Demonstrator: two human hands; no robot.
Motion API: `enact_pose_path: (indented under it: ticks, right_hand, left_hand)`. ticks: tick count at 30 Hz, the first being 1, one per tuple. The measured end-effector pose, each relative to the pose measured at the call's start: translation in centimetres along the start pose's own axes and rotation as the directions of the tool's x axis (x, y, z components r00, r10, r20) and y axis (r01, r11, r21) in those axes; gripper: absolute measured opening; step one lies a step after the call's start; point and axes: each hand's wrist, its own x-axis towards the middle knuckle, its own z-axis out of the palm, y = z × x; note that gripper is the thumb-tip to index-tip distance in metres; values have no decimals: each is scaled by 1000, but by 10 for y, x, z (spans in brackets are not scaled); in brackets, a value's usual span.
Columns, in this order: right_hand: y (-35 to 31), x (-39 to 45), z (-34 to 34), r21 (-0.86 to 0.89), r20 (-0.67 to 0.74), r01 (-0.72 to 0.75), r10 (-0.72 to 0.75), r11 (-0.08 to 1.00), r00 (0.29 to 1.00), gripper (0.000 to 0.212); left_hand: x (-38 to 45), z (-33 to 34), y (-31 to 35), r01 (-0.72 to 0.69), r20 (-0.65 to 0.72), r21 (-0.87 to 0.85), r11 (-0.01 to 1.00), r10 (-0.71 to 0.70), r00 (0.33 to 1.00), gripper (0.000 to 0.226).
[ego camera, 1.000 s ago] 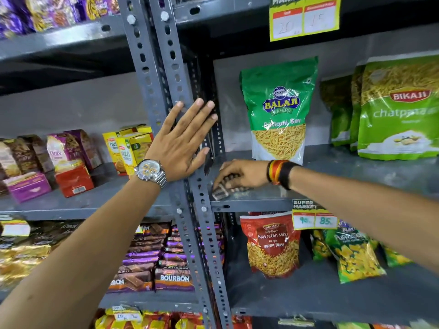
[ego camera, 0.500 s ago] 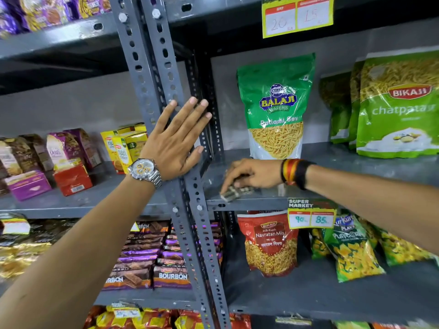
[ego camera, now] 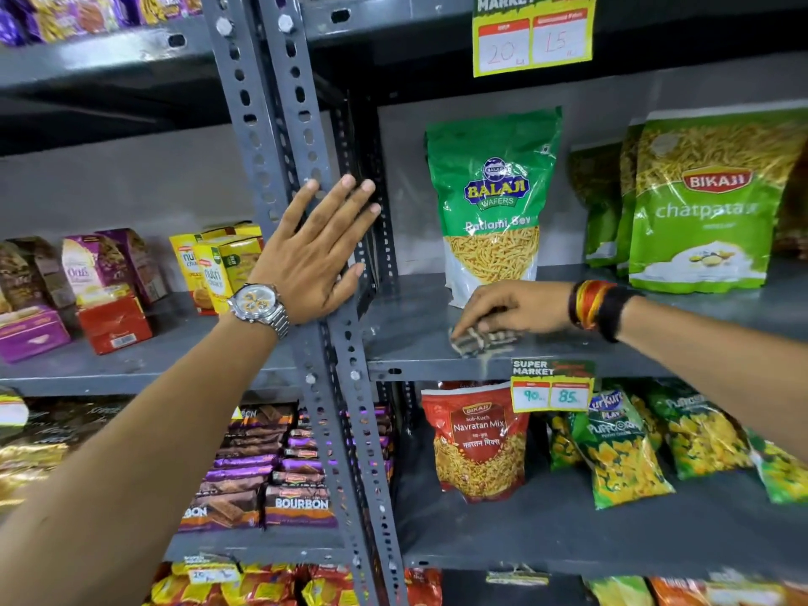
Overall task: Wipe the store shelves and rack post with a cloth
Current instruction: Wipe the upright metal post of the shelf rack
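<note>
My right hand (ego camera: 509, 306) is clamped on the striped cloth (ego camera: 483, 340), pressed to the grey shelf (ego camera: 415, 343) whose long axis runs left to right. My left hand (ego camera: 315, 255) lies flat and empty on the rack post (ego camera: 301, 137), nearer it. Shelf holds a Balaji sev pouch (ego camera: 492, 203) and Bikaji packs (ego camera: 704, 203).

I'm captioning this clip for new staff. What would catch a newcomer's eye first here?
Probably the left hand, fingers spread flat against the grey rack post at centre. Next, the right hand pressing a striped cloth onto the shelf, just in front of the bright green Balaji sev bag.
</note>
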Motion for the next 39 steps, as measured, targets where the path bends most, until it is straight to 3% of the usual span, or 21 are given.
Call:
enact_pose_path:
  ticks: [3,8,10,12,14,15,17,19,24,26,29,31,32,36,39]
  right_hand:
    - [10,18,-1,35,-210,-132,137,991,968,34]
    - [6,42,49,-85,-384,-317,263,944,885,33]
    - [2,28,41,-122,-339,-311,255,942,906,35]
    - [-7,0,25,-168,-171,-232,203,958,964,34]
    - [-16,-33,9,-99,19,-183,186,978,982,32]
    - [-16,-44,1,-60,41,-194,197,979,980,31]
    - [-6,-46,-7,3,-129,-274,272,962,954,30]
    - [9,-28,0,18,-355,-344,328,939,875,31]
    - [18,1,41,-68,-494,-586,484,807,723,35]
    - [11,-6,36,-133,-445,-552,448,823,775,38]
    - [-11,-43,12,-210,-174,-380,349,901,921,36]
    - [-23,-76,-4,-223,-8,-342,350,913,937,32]
    - [-23,-87,-12,-231,-9,-350,357,908,934,32]
    - [8,-71,-27,-147,-330,-478,412,866,849,38]
    - [25,-37,-11,-88,-469,-516,422,852,776,45]
  left_hand:
    - [1,-2,0,2,0,-6,1000,-2,1000,71]
    - [-1,-4,-1,-5,5,-22,1000,5,1000,71]
    - [-1,-6,-1,-6,9,-22,1000,6,1000,71]
    - [-1,-7,-1,-8,18,-16,1000,8,1000,71]
    - [-2,-5,-1,-11,23,1,1000,11,1000,71]
    - [-1,-4,0,-8,21,7,1000,8,1000,71]
    - [0,-4,0,-2,23,1,1000,2,1000,71]
    - [-1,-5,0,2,31,-14,1000,-2,1000,71]
    - [-1,-13,5,34,71,-61,998,-30,997,72]
    - [-3,-18,16,67,90,-102,992,-58,994,73]
    - [-16,-22,50,5,77,-156,988,7,997,73]
    - [-26,-20,77,-62,77,-229,971,82,994,73]
    - [-28,-18,90,-76,97,-278,957,107,989,74]
    - [-17,-2,127,-15,278,-437,899,151,949,84]
    - [0,11,142,90,404,-480,873,129,906,97]
